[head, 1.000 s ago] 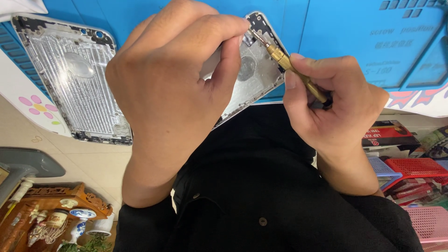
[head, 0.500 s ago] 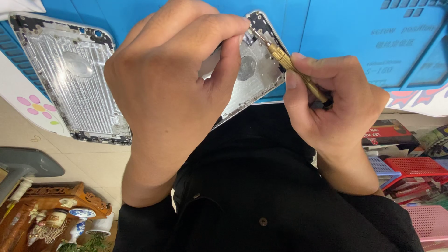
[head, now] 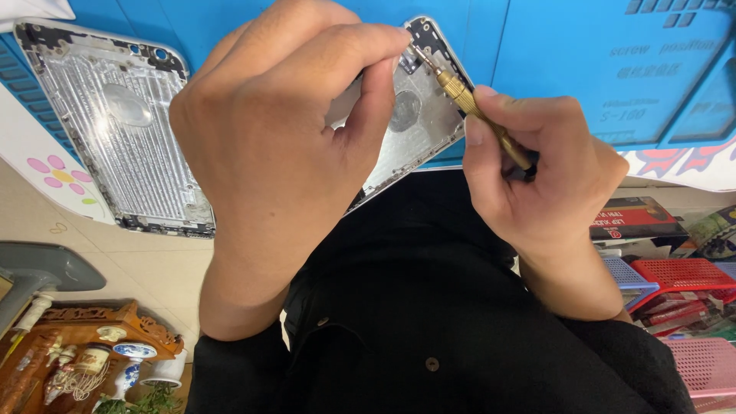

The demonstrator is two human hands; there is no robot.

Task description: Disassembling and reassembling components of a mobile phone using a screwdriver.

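My left hand (head: 284,130) grips a silver metal phone back housing (head: 418,126), tilted up off the blue mat and mostly hidden behind the fingers. My right hand (head: 537,172) pinches a small brass-coloured screwdriver (head: 471,100). Its tip touches the housing's inner top corner, beside my left forefinger. A second, empty silver phone housing (head: 115,123) lies flat on the blue work mat (head: 560,54) to the left, inner side up.
Below the table edge are my dark clothes (head: 429,307). On the floor to the right stand red and pink plastic baskets (head: 690,276) and boxes. At lower left sits a carved wooden stand (head: 92,345) with small ornaments.
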